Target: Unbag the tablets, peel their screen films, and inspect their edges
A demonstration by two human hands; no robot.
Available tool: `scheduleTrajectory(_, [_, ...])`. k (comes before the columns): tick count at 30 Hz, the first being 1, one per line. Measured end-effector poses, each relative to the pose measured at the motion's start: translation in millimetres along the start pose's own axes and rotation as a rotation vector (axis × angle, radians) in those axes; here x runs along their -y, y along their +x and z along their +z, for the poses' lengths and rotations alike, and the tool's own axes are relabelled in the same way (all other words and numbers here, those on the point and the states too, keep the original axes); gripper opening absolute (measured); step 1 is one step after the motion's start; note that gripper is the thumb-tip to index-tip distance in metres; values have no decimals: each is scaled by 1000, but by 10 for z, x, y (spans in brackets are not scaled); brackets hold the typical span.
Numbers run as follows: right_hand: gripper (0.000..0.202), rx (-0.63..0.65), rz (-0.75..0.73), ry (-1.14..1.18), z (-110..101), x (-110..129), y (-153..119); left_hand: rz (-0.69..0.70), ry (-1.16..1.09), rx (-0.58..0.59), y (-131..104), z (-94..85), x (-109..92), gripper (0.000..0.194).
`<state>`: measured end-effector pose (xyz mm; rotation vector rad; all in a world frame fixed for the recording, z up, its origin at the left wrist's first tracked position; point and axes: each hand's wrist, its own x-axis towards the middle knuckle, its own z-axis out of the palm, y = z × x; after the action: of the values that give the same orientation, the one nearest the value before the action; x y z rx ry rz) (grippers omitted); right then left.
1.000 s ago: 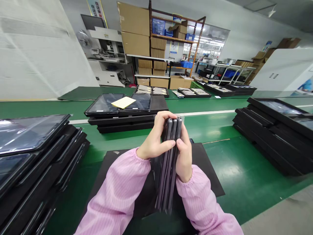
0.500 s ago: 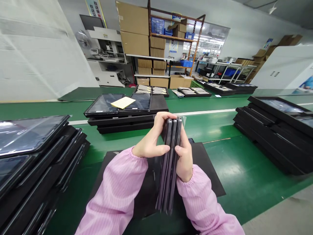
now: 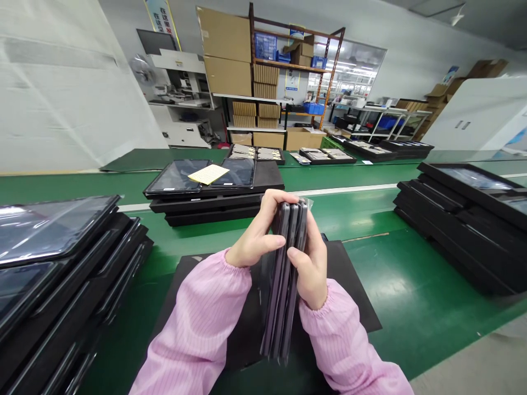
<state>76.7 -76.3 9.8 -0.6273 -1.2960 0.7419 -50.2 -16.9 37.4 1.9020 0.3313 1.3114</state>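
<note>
Workshop with a shelving rack (image 3: 293, 65) behind a long green bench (image 3: 379, 274), and three dark flat devices (image 3: 280, 291) held up between two hands.
From my end I see black tray stacks (image 3: 465, 241) either side and a black mat (image 3: 352, 296); the devices stand on edge, side by side, above that mat, whether touching it I can't tell. I judge the step in hand to be holding the bundle together; the next move calls for even pressure so none slides. The left hand (image 3: 259, 236) curls over their top, thumb at the near edges; the right hand (image 3: 310, 266), half closed, grips their right side.
</note>
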Motion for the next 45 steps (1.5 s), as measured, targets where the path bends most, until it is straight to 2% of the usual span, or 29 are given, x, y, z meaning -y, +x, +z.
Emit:
scheduleTrajectory(5, [40, -122, 12, -28, 63, 121, 99, 76, 66, -51, 27, 44, -7, 49])
scheduleTrajectory(8, [35, -122, 13, -62, 69, 178, 118, 85, 90, -61, 31, 40, -4, 48])
scheduleTrajectory(20, [37, -86, -30, -39, 66, 134, 63, 60, -33, -71, 31, 48, -36, 45])
scheduleTrajectory(27, [33, -129, -35, 70, 85, 74, 39, 38, -133, -105, 24, 77, -30, 44])
scheduleTrajectory(35, [33, -109, -69, -6, 51, 126, 16, 62, -165, -131, 11, 101, -66, 41])
scheduleTrajectory(38, [34, -98, -76, -19, 48, 121, 3, 58, -181, -224, 18, 170, -83, 33])
scheduleTrajectory(42, [34, -78, -84, -44, 36, 162, -28, 47, -125, -491, 19, 357, -152, 21])
scheduleTrajectory(45, [49, 22, -46, -129, 2, 253, -109, 46, -99, -594, -17, 482, -150, 15])
